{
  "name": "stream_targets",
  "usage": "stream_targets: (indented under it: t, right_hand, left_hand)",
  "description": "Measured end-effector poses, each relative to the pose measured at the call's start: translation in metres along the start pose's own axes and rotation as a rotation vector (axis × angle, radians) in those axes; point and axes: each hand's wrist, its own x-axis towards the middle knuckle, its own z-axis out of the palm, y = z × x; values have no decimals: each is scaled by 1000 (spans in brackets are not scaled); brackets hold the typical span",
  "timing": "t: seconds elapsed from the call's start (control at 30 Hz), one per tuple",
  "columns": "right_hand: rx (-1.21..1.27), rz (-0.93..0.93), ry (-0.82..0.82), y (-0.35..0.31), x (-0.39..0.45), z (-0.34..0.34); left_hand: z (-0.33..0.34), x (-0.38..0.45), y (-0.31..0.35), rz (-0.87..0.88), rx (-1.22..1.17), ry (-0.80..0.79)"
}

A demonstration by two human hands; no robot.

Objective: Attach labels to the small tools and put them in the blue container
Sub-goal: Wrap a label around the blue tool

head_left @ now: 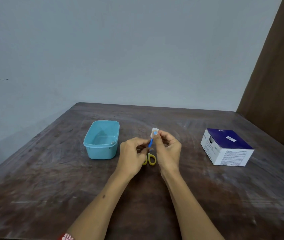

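Box top logo: a small white mark reading "BD" is showing on the dark blue top of the cardboard box (pixel 227 147), near its far edge.
Box left side: "BD" logo is appearing again, the lines beneath too blurred to read.
Box front panel: fine print is showing, illegible.
Top sticker: barcode-like label (pixel 231 138), unreadable.

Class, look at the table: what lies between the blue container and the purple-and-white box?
In the head view, the two hands, left and right, hold a small blue tool with a white label; yellow-handled scissors lie beneath.
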Motion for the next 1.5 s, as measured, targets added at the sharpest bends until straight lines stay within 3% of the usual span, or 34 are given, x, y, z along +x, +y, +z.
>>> stream_targets:
  t: [0.1, 0.3, 0.5, 0.77, 1.03, 1.37, 1.5]
  right_hand:
    - [-4, -24, 52, 0, 1, 0]
    - [-65, -44, -31, 3, -4, 2]
    - [-4, -40, 104, 0, 0, -1]
    - [-82, -61, -27, 2, -4, 1]
    - [-24, -58, 124, 1, -1, 1]
    - [-180, -39, -47, 6, -5, 3]
    - [-207, -94, -4, 3, -6, 3]
  left_hand:
    - [2, -2, 2, 2, 0, -14]
    - [-1, 0, 0, 27, 25, 57]
    - [2, -3, 1, 41, 38, 0]
    - [-1, -1, -1, 66, 51, 70]
    - [1, -4, 2, -14, 68, -48]
    - [0, -2, -1, -45, -3, 54]
    - [1, -1, 0, -62, -48, 69]
